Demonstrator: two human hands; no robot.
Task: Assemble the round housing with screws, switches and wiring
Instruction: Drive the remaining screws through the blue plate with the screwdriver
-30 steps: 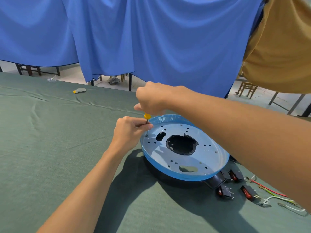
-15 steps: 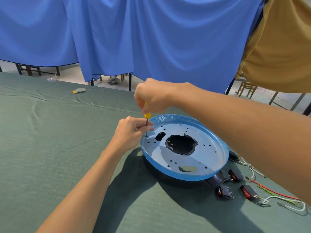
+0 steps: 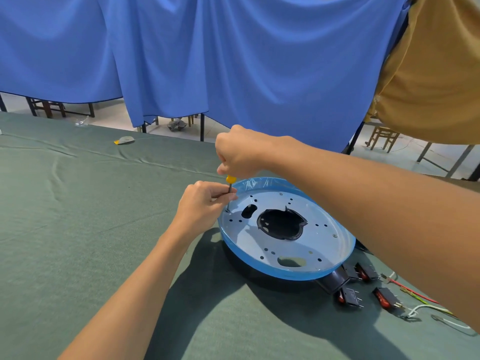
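Head view: right hand [image 3: 241, 152] fisted round screwdriver [image 3: 230, 179] handle, tool upright. Left hand [image 3: 202, 205] pinches its metal shaft between thumb and fingertips. Tip touches hole by left rim of round housing [image 3: 320, 246], blue-rimmed, pale plate up, resting on green table [image 3: 78, 229] toward far right corner. Black-red switches [image 3: 349, 298] and loose wires [image 3: 415, 294] lie just beside housing, toward right edge. Blue curtain [image 3: 233, 61] hangs beyond far edge.
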